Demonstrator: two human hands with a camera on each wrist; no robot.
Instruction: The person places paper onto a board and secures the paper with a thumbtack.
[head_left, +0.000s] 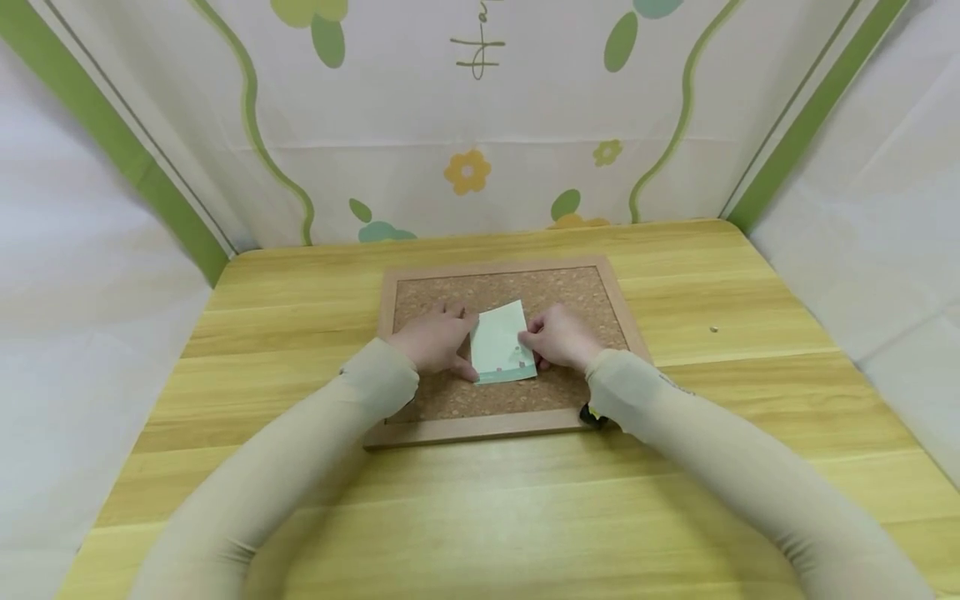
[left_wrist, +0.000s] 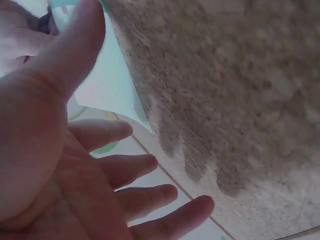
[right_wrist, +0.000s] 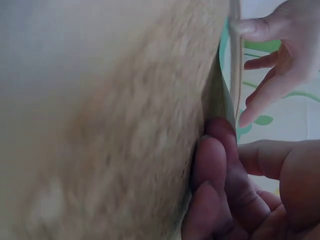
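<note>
A pale green sheet of note paper, with a darker green strip along its near edge, lies over the middle of a wood-framed cork board. At the sheet's left side is my left hand, fingers spread and straight, its thumb on the near left corner. My right hand pinches the sheet's right edge between thumb and curled fingers. That edge stands slightly off the cork in the right wrist view. A tiny mark or object shows on the paper beside my right thumb; its kind is unclear.
The board lies on a wood-grain table. Right of it is a tiny shiny object, too small to identify. Behind the table hangs a white curtain printed with flowers and leaves. A dark band shows under my right wrist.
</note>
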